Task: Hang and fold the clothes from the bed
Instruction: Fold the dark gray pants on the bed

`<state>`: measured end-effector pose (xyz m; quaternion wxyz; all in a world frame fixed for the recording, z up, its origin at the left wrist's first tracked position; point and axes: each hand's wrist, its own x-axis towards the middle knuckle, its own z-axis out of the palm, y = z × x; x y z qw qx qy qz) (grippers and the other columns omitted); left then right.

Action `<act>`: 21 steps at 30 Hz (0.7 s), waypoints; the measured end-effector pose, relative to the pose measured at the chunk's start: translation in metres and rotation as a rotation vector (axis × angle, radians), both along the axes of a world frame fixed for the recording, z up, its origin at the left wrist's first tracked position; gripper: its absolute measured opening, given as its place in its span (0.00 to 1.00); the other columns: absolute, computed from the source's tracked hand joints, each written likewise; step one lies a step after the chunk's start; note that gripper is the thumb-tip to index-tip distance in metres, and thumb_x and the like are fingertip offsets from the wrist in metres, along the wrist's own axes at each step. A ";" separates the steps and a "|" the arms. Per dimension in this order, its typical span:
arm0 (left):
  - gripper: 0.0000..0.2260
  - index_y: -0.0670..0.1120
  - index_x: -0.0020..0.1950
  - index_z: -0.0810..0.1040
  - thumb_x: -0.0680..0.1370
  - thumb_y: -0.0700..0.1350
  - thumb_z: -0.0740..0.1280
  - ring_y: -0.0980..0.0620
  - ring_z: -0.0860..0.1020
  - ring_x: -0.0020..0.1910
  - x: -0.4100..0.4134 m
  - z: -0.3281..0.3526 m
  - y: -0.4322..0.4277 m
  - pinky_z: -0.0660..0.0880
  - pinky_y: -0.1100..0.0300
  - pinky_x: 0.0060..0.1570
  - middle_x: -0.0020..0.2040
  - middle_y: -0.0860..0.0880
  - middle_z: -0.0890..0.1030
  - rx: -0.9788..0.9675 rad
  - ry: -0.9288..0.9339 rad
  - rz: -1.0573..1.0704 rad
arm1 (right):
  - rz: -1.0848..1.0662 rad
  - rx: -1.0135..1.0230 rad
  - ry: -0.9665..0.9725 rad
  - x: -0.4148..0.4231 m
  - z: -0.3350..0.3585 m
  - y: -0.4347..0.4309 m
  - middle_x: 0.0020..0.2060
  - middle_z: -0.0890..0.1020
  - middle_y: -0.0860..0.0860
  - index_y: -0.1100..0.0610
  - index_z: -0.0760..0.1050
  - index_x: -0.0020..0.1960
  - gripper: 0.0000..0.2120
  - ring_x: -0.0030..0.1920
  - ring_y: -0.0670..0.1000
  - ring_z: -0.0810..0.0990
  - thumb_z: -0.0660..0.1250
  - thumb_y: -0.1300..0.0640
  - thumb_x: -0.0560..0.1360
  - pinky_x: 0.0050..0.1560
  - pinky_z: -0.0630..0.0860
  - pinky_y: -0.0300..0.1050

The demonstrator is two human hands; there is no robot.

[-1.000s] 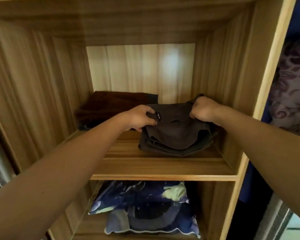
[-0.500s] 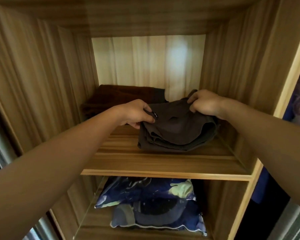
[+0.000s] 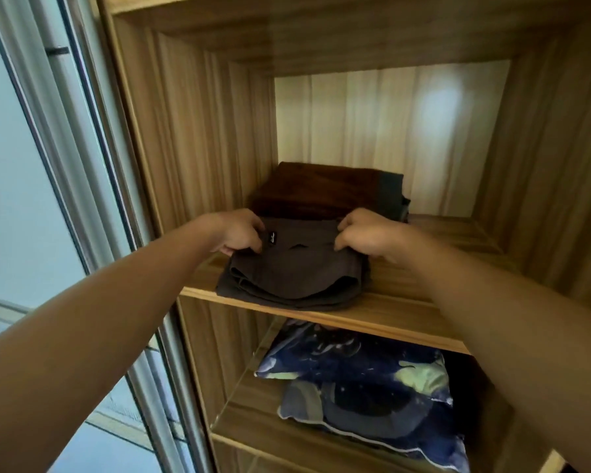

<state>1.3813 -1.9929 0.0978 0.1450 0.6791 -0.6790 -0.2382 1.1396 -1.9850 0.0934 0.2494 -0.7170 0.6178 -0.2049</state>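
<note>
Folded dark grey garment (image 3: 294, 278) lies on the wooden shelf (image 3: 406, 312) of the wardrobe, at the left-front part, w/ its near edge reaching the shelf's front lip. I see both hands on its far edge. The left hand (image 3: 239, 232) pinches the far-left corner, fingers curled on the fabric, just beside a small black label (image 3: 271, 237). The right hand (image 3: 365, 235) grips the far-right corner the same way, fingers bent over the cloth. Behind the hands is a brown folded textile (image 3: 321, 189) w/ a dark green strip at its right side; whether it touches the garment I cannot tell. In the compartment below, approx. under the garment, lie dark blue printed pillows (image 3: 355, 373), one on the other. At left stands a sliding door w/ metal frame (image 3: 82, 158).
</note>
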 end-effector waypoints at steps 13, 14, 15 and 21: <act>0.34 0.53 0.83 0.52 0.81 0.68 0.51 0.39 0.55 0.79 -0.014 -0.056 0.012 0.55 0.47 0.77 0.82 0.42 0.52 -0.051 -0.460 -0.088 | 0.094 0.108 0.466 0.034 -0.046 -0.008 0.82 0.45 0.52 0.42 0.51 0.82 0.43 0.80 0.64 0.43 0.51 0.22 0.73 0.79 0.47 0.64; 0.34 0.53 0.83 0.51 0.81 0.68 0.50 0.40 0.53 0.80 -0.011 -0.058 0.010 0.54 0.47 0.78 0.82 0.43 0.50 -0.058 -0.457 -0.091 | 0.077 0.113 0.449 0.039 -0.053 -0.011 0.82 0.45 0.52 0.43 0.51 0.82 0.43 0.81 0.64 0.43 0.52 0.23 0.74 0.79 0.47 0.63; 0.34 0.53 0.83 0.50 0.81 0.68 0.49 0.41 0.52 0.80 -0.008 -0.059 0.008 0.53 0.47 0.78 0.82 0.43 0.50 -0.063 -0.462 -0.095 | 0.061 0.106 0.433 0.043 -0.057 -0.013 0.82 0.45 0.52 0.44 0.51 0.82 0.43 0.80 0.64 0.44 0.53 0.23 0.74 0.79 0.48 0.63; 0.33 0.50 0.83 0.51 0.82 0.65 0.51 0.43 0.53 0.80 0.006 -0.053 -0.003 0.53 0.51 0.77 0.82 0.43 0.50 -0.051 -0.456 -0.092 | 0.037 0.089 0.416 0.070 -0.056 -0.026 0.81 0.49 0.57 0.48 0.54 0.82 0.43 0.79 0.67 0.48 0.54 0.25 0.75 0.78 0.51 0.65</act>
